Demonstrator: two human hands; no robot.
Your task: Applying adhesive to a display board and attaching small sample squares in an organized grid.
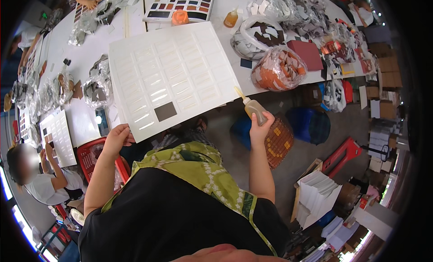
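A large white board [174, 50] with rows of rectangular cells lies on the table in front of me. Glossy, clear to yellowish streaks mark many cells, and one dark grey-brown swatch [165, 111] sits in a cell of the near row. My left hand [119, 139] is closed at the board's near left corner, fingers pinching its edge. Held in my right hand [262, 127] is a squeeze glue bottle [254, 108] with a pale yellow nozzle. The bottle tilts up and left, its tip beside the board's right edge.
Plastic bags of orange pieces [280, 69] and dark pieces [259, 36] stand right of the board. Behind it are a swatch chart [198, 2], an orange container [180, 17] and another glue bottle [231, 19]. A co-worker [54, 176] sits left, past a red basket [88, 162].
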